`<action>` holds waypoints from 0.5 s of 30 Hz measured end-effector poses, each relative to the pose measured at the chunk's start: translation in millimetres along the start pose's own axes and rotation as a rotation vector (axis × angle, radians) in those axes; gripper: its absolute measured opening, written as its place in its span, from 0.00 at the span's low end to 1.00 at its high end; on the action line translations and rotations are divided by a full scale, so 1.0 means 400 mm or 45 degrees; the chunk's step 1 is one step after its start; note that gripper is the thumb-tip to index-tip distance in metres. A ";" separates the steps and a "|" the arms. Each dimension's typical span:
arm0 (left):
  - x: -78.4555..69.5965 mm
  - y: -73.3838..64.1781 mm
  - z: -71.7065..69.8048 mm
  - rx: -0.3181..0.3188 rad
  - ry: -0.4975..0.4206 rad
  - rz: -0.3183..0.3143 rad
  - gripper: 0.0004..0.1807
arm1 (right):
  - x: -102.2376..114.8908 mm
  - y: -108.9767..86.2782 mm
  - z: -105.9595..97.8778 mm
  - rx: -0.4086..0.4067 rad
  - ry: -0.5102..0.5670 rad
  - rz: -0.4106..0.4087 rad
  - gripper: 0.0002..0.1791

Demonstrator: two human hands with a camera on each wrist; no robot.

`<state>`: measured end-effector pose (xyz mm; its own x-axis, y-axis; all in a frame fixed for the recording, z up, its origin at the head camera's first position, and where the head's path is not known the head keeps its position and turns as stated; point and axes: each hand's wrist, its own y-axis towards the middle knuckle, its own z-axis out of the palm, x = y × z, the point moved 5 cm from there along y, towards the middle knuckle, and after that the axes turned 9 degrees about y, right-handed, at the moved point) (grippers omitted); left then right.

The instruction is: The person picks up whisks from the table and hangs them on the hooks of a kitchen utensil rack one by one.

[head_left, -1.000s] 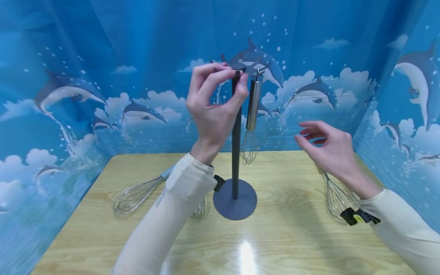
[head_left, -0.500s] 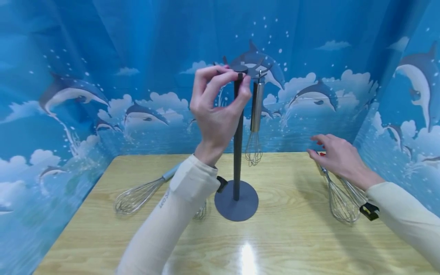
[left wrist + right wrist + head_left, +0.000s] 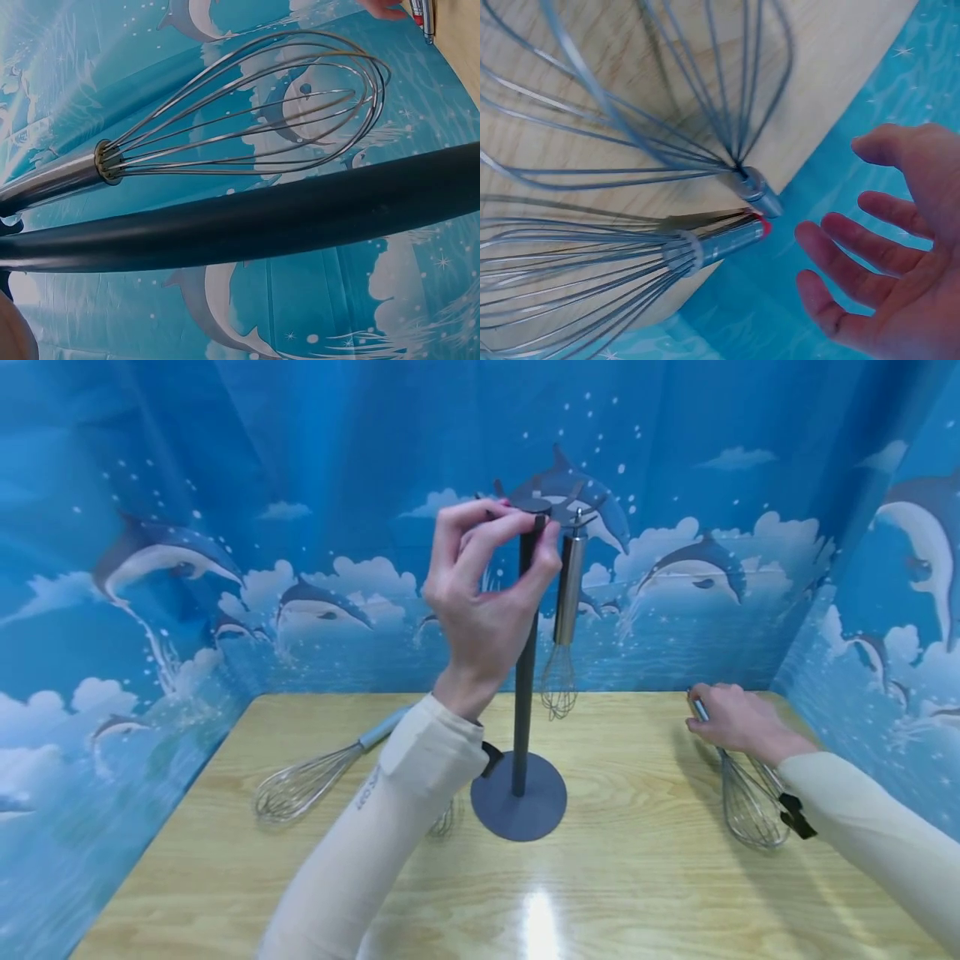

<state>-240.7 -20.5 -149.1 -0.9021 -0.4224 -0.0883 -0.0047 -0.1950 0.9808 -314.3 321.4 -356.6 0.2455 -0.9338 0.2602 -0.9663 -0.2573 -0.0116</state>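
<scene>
My left hand (image 3: 487,581) pinches the top of a black upright rack (image 3: 525,693), thumb and fingers around its hooked head. A small steel whisk (image 3: 567,593) hangs from a hook on the rack's right; in the left wrist view this whisk (image 3: 247,112) lies alongside the dark pole (image 3: 240,217). Over at the right, my right hand (image 3: 735,718) is at the handle ends of two wire whisks (image 3: 750,802) on the table. Its fingers (image 3: 862,251) look spread and loosely bent in the right wrist view, apart from the whisk handles (image 3: 731,240).
Another whisk (image 3: 315,781) with a pale grey handle lies on the wooden table (image 3: 615,877), left of the rack. Wires of a further whisk (image 3: 444,818) show beside my left sleeve. A blue dolphin-print curtain (image 3: 360,460) stands behind the table and at both sides.
My right hand has moved down and slightly right, from above the table to the whisk handles. My left hand keeps its pinch on the rack. The view has shifted slightly.
</scene>
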 end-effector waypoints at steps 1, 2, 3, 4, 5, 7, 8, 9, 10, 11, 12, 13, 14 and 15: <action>-0.001 0.000 0.001 -0.001 0.005 0.003 0.09 | -0.006 0.004 0.005 0.014 0.001 0.008 0.22; -0.001 0.001 0.002 -0.002 0.007 0.007 0.09 | -0.012 0.008 0.010 0.028 -0.004 0.015 0.23; -0.002 0.001 0.002 -0.002 0.015 0.012 0.09 | -0.018 0.012 0.015 0.046 -0.006 0.023 0.23; -0.002 0.002 0.002 -0.005 0.019 0.015 0.08 | -0.023 0.015 0.020 0.065 -0.011 0.031 0.24; -0.003 0.002 0.002 -0.006 0.027 0.019 0.08 | -0.030 0.019 0.026 0.089 -0.015 0.040 0.25; -0.004 0.001 0.003 -0.007 0.038 0.024 0.08 | -0.041 0.025 0.035 0.133 -0.016 0.054 0.28; -0.005 0.001 0.003 -0.008 0.045 0.025 0.08 | -0.046 0.029 0.039 0.147 -0.017 0.062 0.29; -0.005 0.000 0.003 -0.008 0.049 0.026 0.08 | -0.050 0.032 0.043 0.163 -0.014 0.072 0.31; -0.006 0.000 0.003 -0.008 0.050 0.025 0.08 | -0.055 0.034 0.046 0.173 -0.017 0.076 0.33; -0.006 -0.001 0.003 -0.006 0.050 0.024 0.08 | -0.060 0.035 0.050 0.189 -0.006 0.090 0.35; -0.007 -0.002 0.004 -0.006 0.050 0.023 0.08 | -0.064 0.036 0.051 0.190 -0.004 0.091 0.36; -0.007 -0.002 0.004 -0.004 0.051 0.023 0.08 | -0.068 0.037 0.052 0.192 0.001 0.098 0.36; -0.007 -0.003 0.004 -0.003 0.051 0.023 0.08 | -0.073 0.036 0.053 0.192 0.000 0.103 0.35; -0.007 -0.003 0.004 -0.002 0.048 0.022 0.08 | -0.077 0.036 0.055 0.203 0.010 0.112 0.34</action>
<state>-238.9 -17.5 -149.7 -0.8850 -0.4590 -0.0780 0.0113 -0.1888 0.9820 -334.2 340.9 -386.0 0.1591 -0.9527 0.2589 -0.9594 -0.2111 -0.1872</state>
